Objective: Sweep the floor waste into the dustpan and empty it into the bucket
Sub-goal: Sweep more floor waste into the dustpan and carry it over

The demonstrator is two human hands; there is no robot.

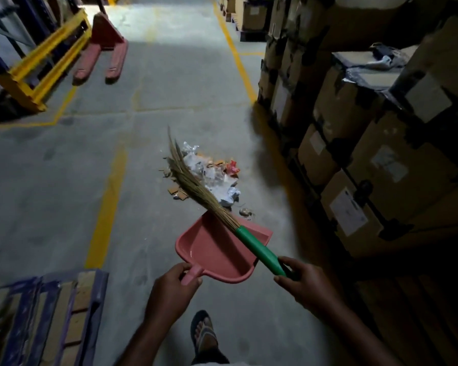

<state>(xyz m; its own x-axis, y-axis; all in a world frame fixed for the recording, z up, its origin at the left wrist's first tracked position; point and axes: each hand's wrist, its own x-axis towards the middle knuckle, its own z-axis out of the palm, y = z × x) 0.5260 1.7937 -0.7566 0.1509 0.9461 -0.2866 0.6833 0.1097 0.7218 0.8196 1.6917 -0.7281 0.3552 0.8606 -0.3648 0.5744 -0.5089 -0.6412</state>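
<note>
Sandalled and pointing forward, one foot [204, 336] stands on the concrete floor [169, 88] at the bottom edge of the view, between the person's two forearms. Just ahead of it, the left hand [173, 289] grips the short handle of a pink dustpan [212, 249], its fingers [185, 268] curled round the handle. The pan's open mouth faces away from the person, toward the waste pile [214, 173]. Whether the pan rests on the floor or is held above it cannot be told. The right hand [304, 283] holds a broom [259, 250] by the lower end of its green grip, thumb and fingers clamped round it. The broom slants up and to the left, crossing over the right side of the dustpan. Its straw bristles [188, 178] fan out over the left edge of the pile, a heap of crumpled white paper, clear wrapping, bits of cardboard and a red scrap that lies just beyond the pan's mouth. A small loose scrap [246, 212] sits between the pile and the pan. Stacked cardboard boxes [381, 159] line the right side. A blue pallet [45, 313] lies at lower left, beside a yellow floor line [106, 207]. Farther off at upper left stand a red pallet jack [103, 51] and a yellow guard rail [45, 64].
</note>
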